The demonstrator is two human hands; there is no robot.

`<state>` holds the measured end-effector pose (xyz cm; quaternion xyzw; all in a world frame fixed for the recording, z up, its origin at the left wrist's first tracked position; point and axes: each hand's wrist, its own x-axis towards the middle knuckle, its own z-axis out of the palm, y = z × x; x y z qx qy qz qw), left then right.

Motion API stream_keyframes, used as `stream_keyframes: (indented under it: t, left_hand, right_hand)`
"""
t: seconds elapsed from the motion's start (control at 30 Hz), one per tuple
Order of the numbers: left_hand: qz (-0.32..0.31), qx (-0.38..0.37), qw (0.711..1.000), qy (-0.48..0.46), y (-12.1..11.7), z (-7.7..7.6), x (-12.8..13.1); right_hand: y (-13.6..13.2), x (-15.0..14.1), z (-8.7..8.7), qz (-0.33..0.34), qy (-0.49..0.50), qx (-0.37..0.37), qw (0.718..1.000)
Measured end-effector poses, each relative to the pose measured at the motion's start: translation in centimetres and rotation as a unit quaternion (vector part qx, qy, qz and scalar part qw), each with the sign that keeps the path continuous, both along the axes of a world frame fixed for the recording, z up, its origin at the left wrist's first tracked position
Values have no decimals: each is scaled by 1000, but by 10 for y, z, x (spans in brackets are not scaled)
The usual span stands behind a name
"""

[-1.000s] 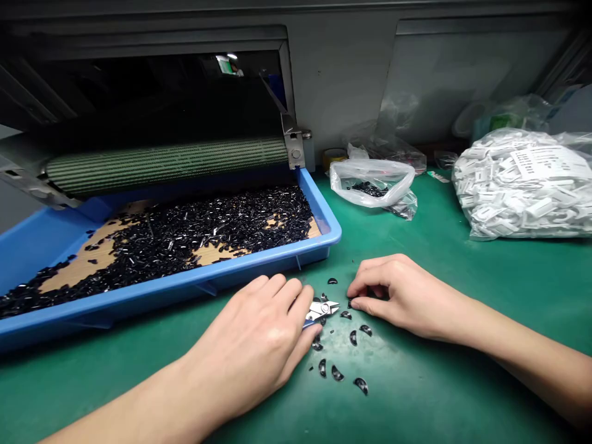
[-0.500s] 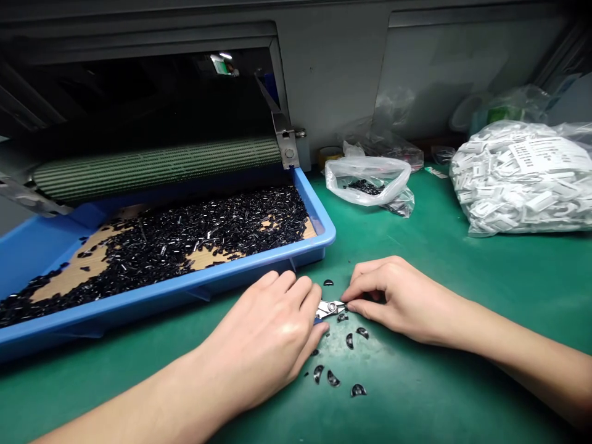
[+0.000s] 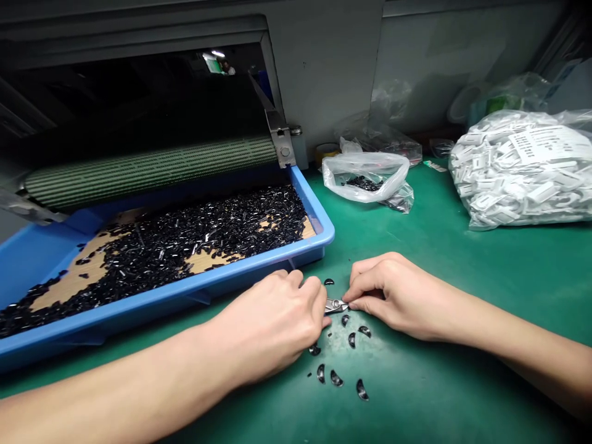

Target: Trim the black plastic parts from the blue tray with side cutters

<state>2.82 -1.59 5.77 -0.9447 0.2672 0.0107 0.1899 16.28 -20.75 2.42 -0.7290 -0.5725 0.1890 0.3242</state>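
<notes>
The left hand (image 3: 272, 327) is closed around flush cutters (image 3: 335, 306), whose steel tips meet the right hand (image 3: 393, 296), its fingers pinched nearly shut on something unclear, above black crescent pieces (image 3: 352, 340) on the green desk mat (image 3: 462, 277).

Glossy black crescents (image 3: 352, 340) dot a green mat (image 3: 462, 382) beside a bright blue tray (image 3: 259, 275), heaped with black pieces (image 3: 222, 222) over patches of tan wood (image 3: 208, 263). Silver cutters (image 3: 335, 306) glint at the mat's centre. A green roller (image 3: 148, 163) with pale stripes runs behind the tray, below grey panels (image 3: 324, 61). White parts (image 3: 522, 172) fill a clear bag at the far right corner.
</notes>
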Motion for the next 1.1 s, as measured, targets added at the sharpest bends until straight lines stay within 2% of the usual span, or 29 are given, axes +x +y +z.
stream_keyframes:
  t: [0.17,0.3,0.4,0.53,0.6,0.7,0.87,1.1]
  left_hand:
    - [24,-20,1000,-4,9,8,-9]
    - [97,-146,984,-39,24,9,-42]
    - [134,-209,965,-85,30,-3,-64]
    - [149,-205,956,-145,33,-24,-73]
    - [141,-195,958,-156,34,-32,-73]
    - [125,-176,963,-161,36,-39,-74]
    - [127,-189,965,-128,35,-37,-81]
    - [132,-168,972,-101,23,-28,-73]
  right_hand:
    - [-3,2,9,27,1,-23,999]
    - [-9,3,20,66,43,-69,995]
    - [-6,1,20,45,37,-71,996]
    - [8,-9,6,-11,-28,1,1000]
    - [15,-13,-2,4,-57,35,998]
    - [20,-16,-10,23,-89,43,995]
    - [19,-16,-9,1,-106,20,994]
    - [3,-12,3,54,-102,-26,993]
